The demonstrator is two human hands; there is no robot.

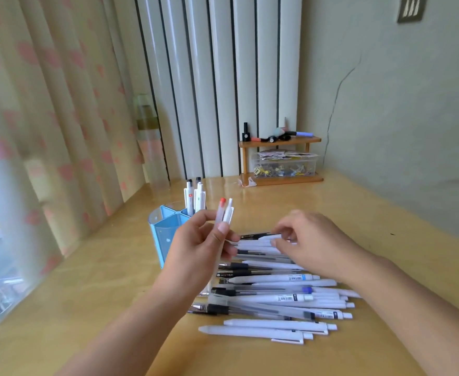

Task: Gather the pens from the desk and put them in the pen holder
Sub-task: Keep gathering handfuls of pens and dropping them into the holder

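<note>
My left hand (201, 248) holds two pens (224, 213) upright, one with a red cap and one white, just right of the blue pen holder (165, 226). The holder stands on the wooden desk (358, 213) with a few white pens (194, 196) standing in its far compartment. My right hand (312, 242) reaches over the far end of a pile of pens (277, 297), its fingertips pinching a black pen (255, 236) at the top of the pile. Several white, clear and black pens lie side by side in that pile, pointing left and right.
A small wooden shelf (279, 142) with a clear box of clips (285, 166) stands at the back against the wall. A tall clear bottle (152, 147) stands at the back left by the curtain (46, 118). The desk's left edge runs along the window.
</note>
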